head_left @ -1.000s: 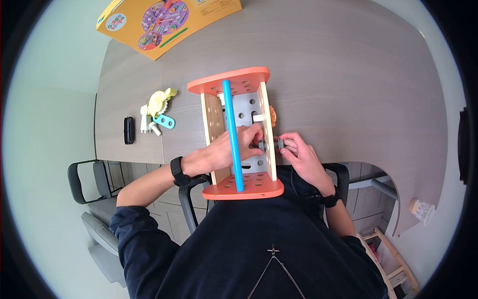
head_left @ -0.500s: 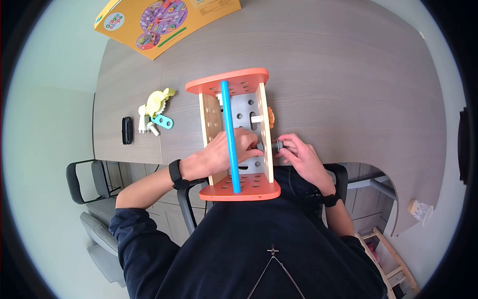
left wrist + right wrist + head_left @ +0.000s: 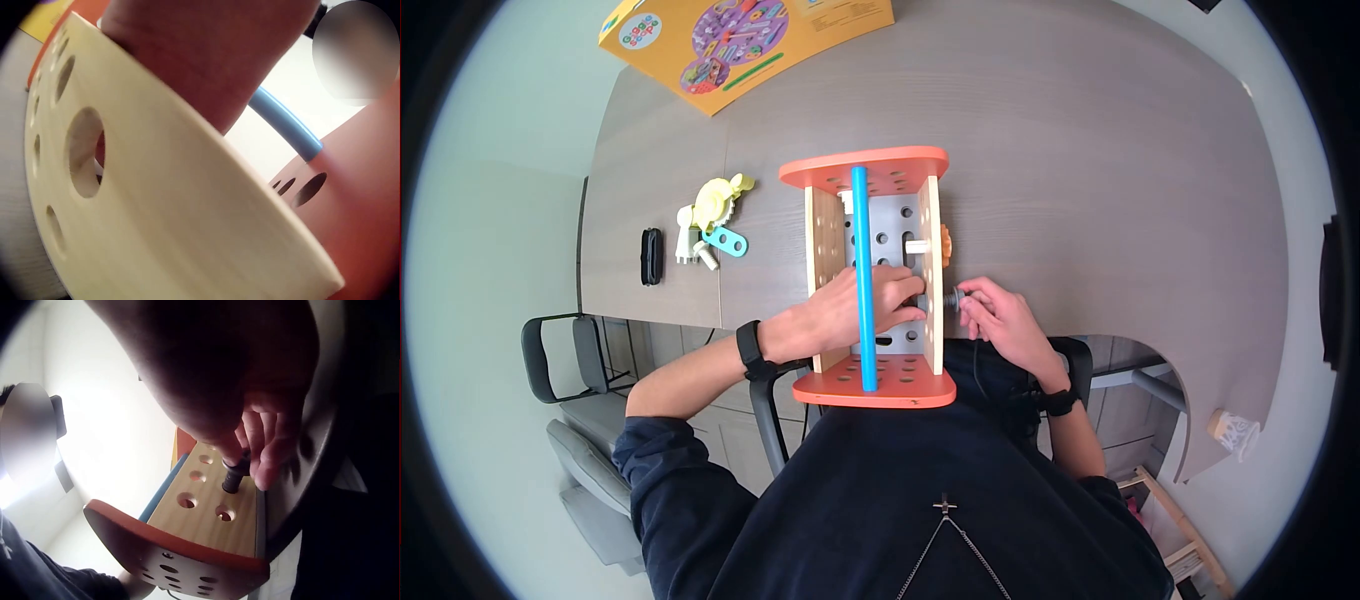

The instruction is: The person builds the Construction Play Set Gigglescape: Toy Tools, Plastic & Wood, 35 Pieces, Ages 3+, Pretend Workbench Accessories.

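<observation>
Box: on the table [image 3: 1090, 180], near edge, in front of the person; its near red end [image 3: 880, 393] projects past the table edge.
Bolt: grey [image 3: 953, 298], at the outer face of the box's right wall [image 3: 933, 215]; threaded shank enters a hole there.
Right hand: outside the wall, to the right [image 3: 1003, 322]; thumb and fingers pinch the bolt's head end.
Left hand: inside the box [image 3: 865, 305]; thumb and index finger pinch a grey piece [image 3: 919, 301] at the wall's inner face, mostly covered by the fingers.
Obstructions: blue rod [image 3: 863, 240] crosses above the left hand; left wall [image 3: 827, 230] lies under the left wrist; right wall separates the hands.
Adjacent fittings: orange gear [image 3: 946, 245] on the right wall's outer face, farther than the bolt; pale peg [image 3: 917, 247] inside.
Left table area: yellow parts [image 3: 716, 204], teal strip [image 3: 726, 241], black case [image 3: 652, 256].
Far left: yellow carton [image 3: 745, 45].
Near right: paper cup [image 3: 1232, 432].
</observation>
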`<state>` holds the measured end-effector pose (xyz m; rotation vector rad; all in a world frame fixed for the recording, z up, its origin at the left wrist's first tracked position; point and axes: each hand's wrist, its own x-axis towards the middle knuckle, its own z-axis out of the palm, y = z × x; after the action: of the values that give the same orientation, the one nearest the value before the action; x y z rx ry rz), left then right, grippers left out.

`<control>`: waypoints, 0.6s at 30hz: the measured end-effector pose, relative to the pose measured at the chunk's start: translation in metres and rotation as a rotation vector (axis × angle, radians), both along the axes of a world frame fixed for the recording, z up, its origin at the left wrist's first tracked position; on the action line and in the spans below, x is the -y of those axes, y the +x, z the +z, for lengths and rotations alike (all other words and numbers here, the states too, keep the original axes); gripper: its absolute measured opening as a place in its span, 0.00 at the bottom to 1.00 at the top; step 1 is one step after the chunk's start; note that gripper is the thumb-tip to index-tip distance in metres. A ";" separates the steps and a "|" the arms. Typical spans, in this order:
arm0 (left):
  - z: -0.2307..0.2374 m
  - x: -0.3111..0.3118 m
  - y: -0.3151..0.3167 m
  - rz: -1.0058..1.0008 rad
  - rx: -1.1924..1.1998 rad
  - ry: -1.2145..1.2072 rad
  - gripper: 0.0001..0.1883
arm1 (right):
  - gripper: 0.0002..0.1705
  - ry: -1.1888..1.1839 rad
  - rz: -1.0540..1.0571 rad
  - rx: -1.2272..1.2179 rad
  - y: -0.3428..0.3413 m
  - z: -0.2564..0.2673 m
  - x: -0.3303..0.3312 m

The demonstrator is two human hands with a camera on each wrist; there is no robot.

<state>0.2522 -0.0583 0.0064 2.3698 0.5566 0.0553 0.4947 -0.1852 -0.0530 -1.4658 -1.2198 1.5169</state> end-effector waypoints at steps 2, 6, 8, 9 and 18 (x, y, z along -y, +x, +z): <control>0.001 0.000 -0.001 -0.008 -0.001 0.008 0.16 | 0.14 -0.022 0.012 0.011 -0.003 0.004 -0.005; 0.002 -0.001 -0.005 -0.009 -0.004 0.001 0.17 | 0.23 -0.127 0.042 0.086 -0.005 0.012 -0.013; 0.005 -0.001 -0.006 -0.008 -0.003 -0.020 0.17 | 0.26 -0.175 0.055 0.082 -0.007 0.011 -0.015; 0.007 -0.001 -0.007 -0.006 -0.002 -0.031 0.17 | 0.26 -0.195 0.053 0.097 -0.007 0.012 -0.014; 0.010 -0.001 -0.008 0.018 0.037 -0.071 0.19 | 0.13 0.008 -0.100 -0.270 -0.006 0.004 0.004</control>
<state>0.2440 -0.0573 0.0167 2.2900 0.5537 0.0856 0.4888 -0.1896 -0.0488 -1.2486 -0.9775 1.5804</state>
